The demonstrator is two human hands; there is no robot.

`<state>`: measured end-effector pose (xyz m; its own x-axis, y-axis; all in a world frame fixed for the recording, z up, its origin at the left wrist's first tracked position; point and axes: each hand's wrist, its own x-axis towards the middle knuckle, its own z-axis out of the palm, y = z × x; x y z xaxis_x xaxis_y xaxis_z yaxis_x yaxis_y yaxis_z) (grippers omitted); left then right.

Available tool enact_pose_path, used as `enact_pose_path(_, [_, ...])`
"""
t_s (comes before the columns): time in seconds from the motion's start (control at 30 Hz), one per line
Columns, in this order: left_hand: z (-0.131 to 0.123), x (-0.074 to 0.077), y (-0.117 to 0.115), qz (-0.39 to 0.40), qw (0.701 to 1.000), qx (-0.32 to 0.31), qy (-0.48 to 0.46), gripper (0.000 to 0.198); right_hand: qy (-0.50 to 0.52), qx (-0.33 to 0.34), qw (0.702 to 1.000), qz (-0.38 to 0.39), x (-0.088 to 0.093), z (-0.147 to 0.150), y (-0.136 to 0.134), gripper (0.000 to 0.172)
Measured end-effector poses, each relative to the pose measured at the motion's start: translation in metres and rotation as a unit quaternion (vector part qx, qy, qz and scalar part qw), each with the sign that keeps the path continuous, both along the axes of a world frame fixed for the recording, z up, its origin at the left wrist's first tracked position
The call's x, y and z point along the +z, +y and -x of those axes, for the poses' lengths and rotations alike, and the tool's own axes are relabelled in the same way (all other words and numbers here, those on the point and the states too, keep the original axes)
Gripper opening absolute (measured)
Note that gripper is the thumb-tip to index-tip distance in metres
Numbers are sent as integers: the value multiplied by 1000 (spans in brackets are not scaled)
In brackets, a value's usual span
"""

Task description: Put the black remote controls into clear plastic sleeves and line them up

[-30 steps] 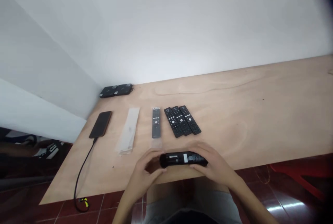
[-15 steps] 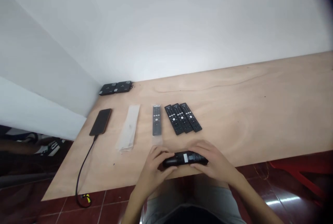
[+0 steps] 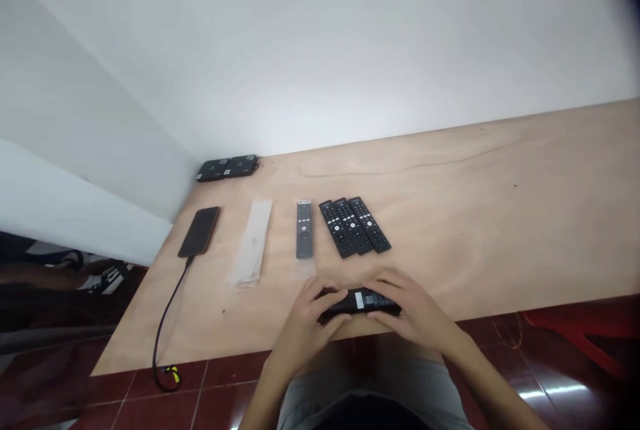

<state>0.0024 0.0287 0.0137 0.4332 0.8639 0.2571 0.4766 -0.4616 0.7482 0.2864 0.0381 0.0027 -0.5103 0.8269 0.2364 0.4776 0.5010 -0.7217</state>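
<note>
Room: white walls (image 3: 320,37) met in a corner behind the table; dark red tiles (image 3: 230,380) showed below it; a red frame (image 3: 575,331) stood off to the right.

Surface: plywood table (image 3: 475,230), pale and bare-grained, ran along the wall; a dark line of grain crossed its far side.

In hand: both hands held a black remote (image 3: 361,301) low in front of the person, near the table's front edge; a white label showed on its upper face; whether it touched the wood could not be told.

Left hand: left hand (image 3: 305,323) gripped the remote's left end from above.

Right hand: right hand (image 3: 413,307) gripped its right end in the same way.

Fingers: they lay close together and clamped on the remote from both ends; the thumbs were hidden beneath it.

Nearest things: single remote (image 3: 304,230) lay upright on the table, just beyond the left hand, with clear plastic (image 3: 305,269) at its near end; three remotes (image 3: 355,225) lay side by side and slightly overlapped just right of it.

Further left: plastic sleeve (image 3: 249,243) lay flat; phone (image 3: 199,231) lay face up with a black cable (image 3: 167,330) trailing over the table's edge; two flat black devices (image 3: 227,168) sat against the wall.
</note>
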Motion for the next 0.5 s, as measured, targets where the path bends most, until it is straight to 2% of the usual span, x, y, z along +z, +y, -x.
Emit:
enact_pose_path(0.07, [10,1,-1,-8,1000,20,4,33,8,-5,1000,-1,-2,0,-1,47])
enact_pose_path(0.13, [31,2,-2,-36,997,69,15,36,17,-7,1000,-6,-3,0,-2,46])
enact_pose_path(0.2, [62,2,1,-90,986,132,45,41,24,-10,1000,-14,-3,0,-2,42])
enact_pose_path(0.3, [116,5,8,-184,945,241,122,42,42,-22,999,-17,-4,-1,-2,33])
enact_pose_path(0.4, [158,8,16,-226,912,261,219,33,52,-43,998,-3,-6,-3,-3,29])
enact_pose_path(0.5, [179,8,23,-241,905,246,251,16,62,-78,995,8,-11,-4,-4,26])
